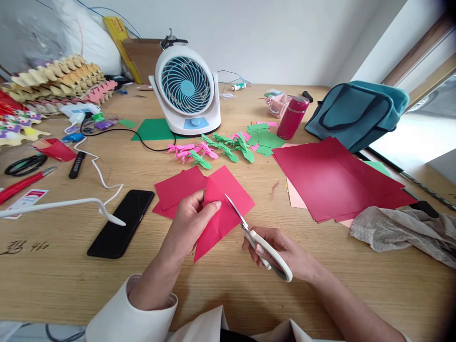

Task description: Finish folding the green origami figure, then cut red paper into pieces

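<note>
My left hand (194, 216) pinches a folded piece of red paper (231, 199) between thumb and fingers, above the wooden table. In my right hand (274, 249) are white-handled scissors (272, 256), their blades pointing up and to the left, over the paper's right part. The blades look close together; whether they touch the paper is hard to tell. Behind my left hand, more red paper pieces (180, 187) lie on the table. Folded green and pink paper shapes (224, 146) form a pile farther back.
A white fan (187, 88) stands at the back. A black phone (123, 223) and white cable lie left. Large red sheets (335, 175), a red bottle (292, 117), a teal bag (356, 111) and a grey cloth (399, 232) are right. Red-handled pliers (23, 185) lie far left.
</note>
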Motion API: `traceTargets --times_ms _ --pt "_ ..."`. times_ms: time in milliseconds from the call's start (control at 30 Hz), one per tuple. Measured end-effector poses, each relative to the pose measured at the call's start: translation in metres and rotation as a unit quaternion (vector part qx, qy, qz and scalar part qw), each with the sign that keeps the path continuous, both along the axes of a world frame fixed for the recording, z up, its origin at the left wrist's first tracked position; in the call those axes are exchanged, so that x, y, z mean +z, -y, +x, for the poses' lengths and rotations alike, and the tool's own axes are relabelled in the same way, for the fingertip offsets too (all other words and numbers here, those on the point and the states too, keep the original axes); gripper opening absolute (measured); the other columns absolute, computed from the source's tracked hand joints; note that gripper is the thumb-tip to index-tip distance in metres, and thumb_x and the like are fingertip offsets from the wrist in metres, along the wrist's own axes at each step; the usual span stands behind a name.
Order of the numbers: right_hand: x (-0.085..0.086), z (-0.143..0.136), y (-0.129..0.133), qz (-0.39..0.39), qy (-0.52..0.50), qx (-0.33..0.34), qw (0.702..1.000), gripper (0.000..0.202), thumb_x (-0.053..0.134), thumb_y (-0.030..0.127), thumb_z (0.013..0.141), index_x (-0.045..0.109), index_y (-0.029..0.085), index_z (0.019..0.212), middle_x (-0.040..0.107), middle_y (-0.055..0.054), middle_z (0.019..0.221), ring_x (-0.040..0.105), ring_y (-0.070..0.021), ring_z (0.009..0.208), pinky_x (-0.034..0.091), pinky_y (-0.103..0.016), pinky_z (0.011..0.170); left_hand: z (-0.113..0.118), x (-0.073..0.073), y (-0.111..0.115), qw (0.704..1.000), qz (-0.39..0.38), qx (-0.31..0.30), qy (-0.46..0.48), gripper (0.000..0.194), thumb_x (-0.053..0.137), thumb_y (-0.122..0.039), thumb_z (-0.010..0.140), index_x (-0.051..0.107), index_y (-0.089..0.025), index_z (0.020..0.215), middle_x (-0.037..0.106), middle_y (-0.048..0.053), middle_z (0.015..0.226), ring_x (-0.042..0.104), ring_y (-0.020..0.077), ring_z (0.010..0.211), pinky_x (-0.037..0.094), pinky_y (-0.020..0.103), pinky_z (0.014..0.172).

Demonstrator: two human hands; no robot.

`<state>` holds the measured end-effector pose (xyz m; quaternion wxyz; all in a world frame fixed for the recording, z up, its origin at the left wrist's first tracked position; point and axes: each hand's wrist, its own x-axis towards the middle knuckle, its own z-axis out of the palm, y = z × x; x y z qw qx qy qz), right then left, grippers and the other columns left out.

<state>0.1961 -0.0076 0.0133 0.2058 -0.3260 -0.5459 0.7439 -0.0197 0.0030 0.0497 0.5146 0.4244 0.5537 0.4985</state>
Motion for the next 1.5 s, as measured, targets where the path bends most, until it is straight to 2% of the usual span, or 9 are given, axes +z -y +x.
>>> traceTargets --times_ms 300,400,500,600,700,767,967,1267,1500 --pt "-0.0020 0.0010 -0.0002 -0.023 0.001 -0.004 1.000 0.051 0.064 0.063 0.081 0.059 0.014 0.093 0.056 0.000 0.068 0.049 -0.0092 0.056 0.035 -0.023 0.051 -0.0058 -0.0080 -0.0037 0.999 0.038 -0.002 -0.005 0.019 0.071 -0.034 0.079 0.060 -0.020 0.085 0.067 -0.003 0.075 0.058 0.0114 0.062 0.046 0.022 0.059" --pt "-0.0013 0.0002 -0.0005 -0.026 0.002 -0.012 1.000 0.052 0.065 0.065 0.080 0.059 0.015 0.091 0.055 0.001 0.068 0.049 -0.0093 0.055 0.035 -0.023 0.050 -0.0021 -0.0071 -0.0038 0.997 0.070 0.016 -0.018 0.032 0.074 -0.029 0.077 0.054 -0.023 0.101 0.070 -0.003 0.082 0.065 0.0127 0.068 0.050 0.023 0.063" --pt "-0.0013 -0.0009 -0.0003 -0.023 0.004 -0.019 1.000 0.051 0.065 0.065 0.080 0.058 0.015 0.089 0.054 0.001 0.067 0.048 -0.0092 0.055 0.034 -0.022 0.049 0.0001 -0.0061 -0.0026 0.990 0.113 0.042 -0.067 0.044 0.075 -0.025 0.076 0.048 -0.027 0.112 0.070 -0.003 0.091 0.066 0.0120 0.068 0.049 0.021 0.061" --pt "-0.0023 -0.0017 0.0004 -0.010 0.017 -0.026 0.999 0.049 0.064 0.063 0.081 0.057 0.015 0.088 0.054 0.001 0.066 0.048 -0.0097 0.057 0.034 -0.022 0.051 -0.0013 -0.0071 -0.0012 0.977 0.151 0.038 -0.148 0.026 0.070 -0.025 0.081 0.057 -0.024 0.103 0.068 -0.001 0.094 0.065 0.0117 0.073 0.048 0.021 0.063" --pt "-0.0031 -0.0022 0.0010 -0.002 0.027 -0.032 0.999 0.048 0.064 0.063 0.082 0.056 0.015 0.087 0.053 0.001 0.067 0.049 -0.0103 0.058 0.036 -0.023 0.052 -0.0040 -0.0091 -0.0009 0.969 0.154 0.021 -0.190 0.014 0.066 -0.026 0.085 0.065 -0.021 0.098 0.069 0.001 0.096 0.065 0.0152 0.087 0.049 0.025 0.078" --pt "-0.0033 -0.0025 0.0010 -0.001 0.027 -0.033 0.999 0.048 0.064 0.063 0.081 0.056 0.016 0.087 0.053 0.001 0.067 0.049 -0.0107 0.058 0.036 -0.023 0.052 -0.0047 -0.0098 -0.0012 0.974 0.141 0.012 -0.178 0.018 0.068 -0.027 0.083 0.066 -0.021 0.101 0.070 0.002 0.100 0.065 0.0168 0.092 0.049 0.028 0.084" --pt "-0.0029 -0.0032 0.0007 0.001 0.028 -0.028 0.999 0.047 0.062 0.062 0.084 0.056 0.016 0.089 0.051 0.001 0.069 0.047 -0.0107 0.060 0.035 -0.023 0.053 -0.0021 -0.0083 -0.0013 0.986 0.116 -0.004 -0.123 0.029 0.071 -0.023 0.078 0.060 -0.021 0.105 0.068 0.001 0.097 0.063 0.0149 0.083 0.049 0.027 0.076" --pt "-0.0001 -0.0036 0.0032 0.041 0.052 -0.026 0.997 0.042 0.059 0.058 0.087 0.057 0.016 0.091 0.047 0.003 0.069 0.040 -0.0096 0.061 0.030 -0.023 0.054 -0.0003 -0.0078 -0.0015 0.987 0.111 -0.014 -0.112 0.039 0.071 -0.020 0.078 0.057 -0.022 0.114 0.069 0.003 0.106 0.065 0.0168 0.091 0.049 0.029 0.082" --pt "0.0046 -0.0077 0.0033 0.048 0.068 -0.039 0.996 0.049 0.059 0.064 0.084 0.056 0.016 0.085 0.046 0.003 0.066 0.039 -0.0098 0.059 0.029 -0.024 0.053 0.0009 -0.0065 -0.0010 0.991 0.096 -0.008 -0.097 0.042 0.071 -0.020 0.076 0.055 -0.021 0.115 0.069 0.004 0.106 0.066 0.0165 0.084 0.051 0.029 0.075"
